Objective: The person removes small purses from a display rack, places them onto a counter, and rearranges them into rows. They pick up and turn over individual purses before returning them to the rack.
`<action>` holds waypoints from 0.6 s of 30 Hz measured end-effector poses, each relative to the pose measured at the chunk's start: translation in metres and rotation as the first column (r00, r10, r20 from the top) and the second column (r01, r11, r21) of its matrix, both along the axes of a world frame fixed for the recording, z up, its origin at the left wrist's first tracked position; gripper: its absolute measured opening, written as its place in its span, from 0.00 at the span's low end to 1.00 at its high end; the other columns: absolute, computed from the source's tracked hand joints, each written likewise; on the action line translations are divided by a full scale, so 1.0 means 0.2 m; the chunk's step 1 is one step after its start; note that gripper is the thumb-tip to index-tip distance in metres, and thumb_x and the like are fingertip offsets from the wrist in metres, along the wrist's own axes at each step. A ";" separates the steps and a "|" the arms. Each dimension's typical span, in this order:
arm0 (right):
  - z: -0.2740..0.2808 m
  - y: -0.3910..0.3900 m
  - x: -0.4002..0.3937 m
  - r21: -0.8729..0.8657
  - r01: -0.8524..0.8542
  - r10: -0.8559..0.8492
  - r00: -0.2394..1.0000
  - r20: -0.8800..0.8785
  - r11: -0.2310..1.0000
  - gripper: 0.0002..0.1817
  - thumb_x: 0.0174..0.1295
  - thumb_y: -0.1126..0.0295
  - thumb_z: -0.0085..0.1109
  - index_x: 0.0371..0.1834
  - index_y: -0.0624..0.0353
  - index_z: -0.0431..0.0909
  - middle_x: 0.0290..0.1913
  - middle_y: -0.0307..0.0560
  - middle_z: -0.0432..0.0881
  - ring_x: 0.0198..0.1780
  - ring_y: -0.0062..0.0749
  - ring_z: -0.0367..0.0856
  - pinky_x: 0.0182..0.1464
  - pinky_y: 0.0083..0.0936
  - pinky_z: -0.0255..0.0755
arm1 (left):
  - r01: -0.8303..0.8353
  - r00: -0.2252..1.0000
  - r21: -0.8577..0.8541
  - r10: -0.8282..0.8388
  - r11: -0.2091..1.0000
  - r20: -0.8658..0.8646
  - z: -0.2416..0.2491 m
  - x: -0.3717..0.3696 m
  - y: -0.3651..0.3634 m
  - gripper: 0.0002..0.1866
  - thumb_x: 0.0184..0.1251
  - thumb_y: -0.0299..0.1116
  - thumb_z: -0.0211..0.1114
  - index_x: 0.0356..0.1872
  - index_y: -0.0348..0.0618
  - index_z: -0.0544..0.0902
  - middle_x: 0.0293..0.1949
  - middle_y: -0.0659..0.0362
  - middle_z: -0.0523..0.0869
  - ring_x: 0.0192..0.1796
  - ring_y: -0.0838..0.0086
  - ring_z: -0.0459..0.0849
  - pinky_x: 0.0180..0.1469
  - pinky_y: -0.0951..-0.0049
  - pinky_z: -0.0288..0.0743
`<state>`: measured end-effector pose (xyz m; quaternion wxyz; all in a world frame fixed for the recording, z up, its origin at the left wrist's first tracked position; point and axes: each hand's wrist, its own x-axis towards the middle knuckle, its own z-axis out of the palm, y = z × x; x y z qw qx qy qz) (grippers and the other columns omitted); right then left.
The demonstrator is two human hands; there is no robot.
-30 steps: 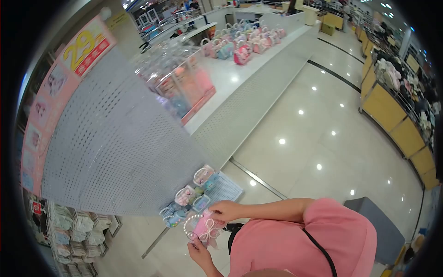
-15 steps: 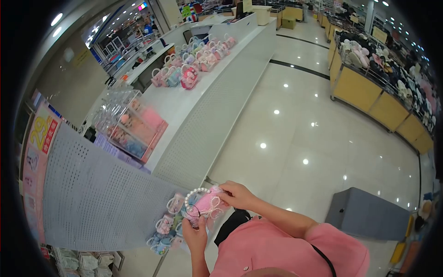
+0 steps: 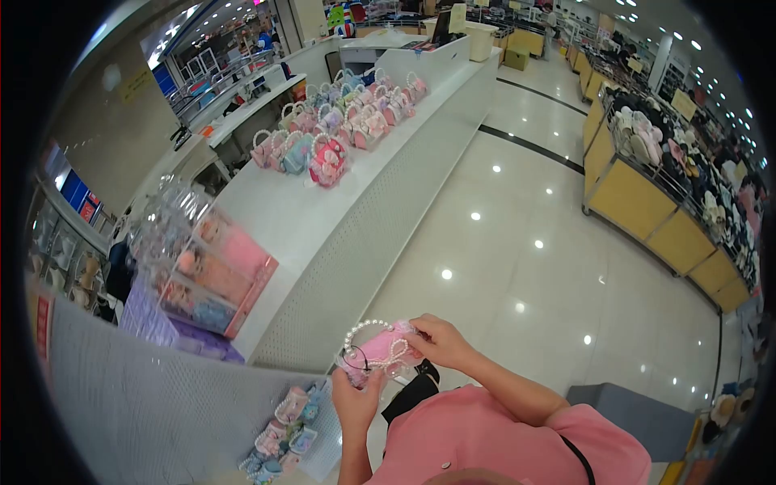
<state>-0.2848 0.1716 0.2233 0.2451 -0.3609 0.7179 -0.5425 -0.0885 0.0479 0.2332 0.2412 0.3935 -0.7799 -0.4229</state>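
Observation:
A small pink handbag (image 3: 374, 352) with a pearl-bead handle and a beaded bow is held between both hands in front of my body. My left hand (image 3: 357, 402) grips its lower left end, thumb on the front. On the upper right end, the fingers of my right hand (image 3: 439, 341) are closed. A thin black loop hangs at the bag's left side. Below and to the left, several similar small handbags (image 3: 275, 436) in pink and blue hang by a perforated grey panel (image 3: 162, 420).
Several pearl-handled bags (image 3: 327, 159) stand on the long white counter (image 3: 279, 218). Nearer on it is a clear-fronted doll box (image 3: 218, 271). Yellow-sided bins of shoes (image 3: 647, 202) line the right. A grey bench (image 3: 634, 420) stands at the lower right, on the shiny tiled floor (image 3: 509, 267).
My view has swung left and towards the counter, so the hanging bags and grey panel sit lower in view. Both hands still hold the pink handbag, slightly further right in view.

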 end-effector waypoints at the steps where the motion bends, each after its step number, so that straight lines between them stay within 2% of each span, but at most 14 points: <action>1: -0.02 -0.07 -0.12 -0.005 -0.005 0.005 0.999 -0.047 1.000 0.16 0.68 0.61 0.64 0.51 0.60 0.83 0.39 0.51 0.81 0.36 0.39 0.83 0.41 0.32 0.77 | 0.005 1.000 -0.022 -0.005 1.000 0.015 0.01 -0.11 -0.08 0.27 0.57 0.44 0.79 0.41 0.32 0.75 0.38 0.47 0.80 0.39 0.55 0.81 0.44 0.58 0.75; 2: -0.03 -0.12 -0.22 -0.009 -0.008 0.007 0.996 -0.090 1.000 0.16 0.68 0.61 0.64 0.50 0.60 0.83 0.39 0.51 0.81 0.36 0.39 0.83 0.41 0.33 0.76 | 0.014 0.999 -0.042 -0.012 0.999 0.035 0.01 -0.20 -0.15 0.27 0.57 0.44 0.79 0.42 0.32 0.75 0.38 0.47 0.80 0.39 0.55 0.81 0.44 0.58 0.75; 5: 0.14 -0.28 -0.53 0.048 -0.056 0.066 0.965 -0.253 0.997 0.12 0.70 0.67 0.65 0.49 0.65 0.82 0.38 0.47 0.79 0.34 0.28 0.84 0.37 0.26 0.78 | 0.042 0.999 -0.092 -0.042 0.995 -0.002 0.01 -0.49 -0.36 0.27 0.58 0.44 0.79 0.43 0.32 0.75 0.36 0.47 0.81 0.38 0.55 0.82 0.43 0.58 0.76; 8: 0.20 -0.40 -0.79 0.034 -0.016 0.023 0.970 -0.243 0.999 0.13 0.69 0.66 0.66 0.50 0.64 0.82 0.37 0.48 0.79 0.34 0.30 0.83 0.36 0.28 0.76 | 0.065 0.998 -0.053 -0.065 0.996 0.012 0.09 -0.77 -0.50 0.27 0.59 0.43 0.78 0.44 0.32 0.76 0.37 0.47 0.81 0.37 0.55 0.83 0.42 0.59 0.76; 9: 0.22 -0.43 -0.85 0.010 0.001 0.001 0.983 -0.184 1.000 0.13 0.69 0.66 0.66 0.50 0.64 0.82 0.37 0.48 0.79 0.33 0.31 0.82 0.36 0.28 0.76 | 0.077 0.996 -0.031 -0.075 0.997 0.039 0.15 -0.85 -0.54 0.26 0.60 0.43 0.78 0.45 0.32 0.76 0.37 0.46 0.82 0.37 0.56 0.83 0.42 0.60 0.76; 11: 0.24 -0.48 -0.98 -0.041 0.044 -0.047 0.996 -0.075 0.998 0.13 0.69 0.65 0.66 0.50 0.63 0.83 0.36 0.49 0.79 0.33 0.32 0.80 0.36 0.29 0.75 | 0.092 0.996 -0.035 -0.092 0.995 -0.011 0.26 -1.02 -0.59 0.25 0.60 0.42 0.78 0.45 0.32 0.76 0.38 0.47 0.83 0.38 0.57 0.83 0.43 0.61 0.77; 12: 0.23 -0.51 -1.06 -0.051 0.045 -0.049 0.995 -0.088 0.998 0.14 0.68 0.65 0.66 0.50 0.63 0.83 0.36 0.49 0.78 0.32 0.32 0.80 0.36 0.29 0.75 | 0.099 0.994 -0.033 -0.100 0.995 -0.038 0.28 -1.11 -0.61 0.25 0.60 0.41 0.78 0.46 0.32 0.76 0.39 0.47 0.83 0.38 0.58 0.83 0.43 0.61 0.77; 14: 0.21 -0.56 -1.20 -0.064 0.036 -0.043 0.993 -0.109 0.997 0.14 0.68 0.65 0.67 0.50 0.63 0.83 0.36 0.49 0.78 0.30 0.32 0.78 0.35 0.30 0.74 | 0.092 0.995 -0.069 -0.095 0.993 -0.037 0.23 -1.26 -0.68 0.24 0.62 0.39 0.77 0.47 0.33 0.76 0.40 0.48 0.84 0.39 0.60 0.83 0.44 0.62 0.77; 18: 0.27 -0.71 -1.54 -0.066 0.013 -0.023 0.988 -0.154 0.998 0.11 0.66 0.63 0.65 0.41 0.60 0.82 0.32 0.51 0.79 0.32 0.42 0.80 0.36 0.36 0.74 | 0.035 0.994 -0.077 -0.043 0.996 -0.100 0.13 -1.57 -0.78 0.22 0.64 0.37 0.75 0.50 0.33 0.77 0.40 0.49 0.84 0.40 0.61 0.83 0.45 0.63 0.77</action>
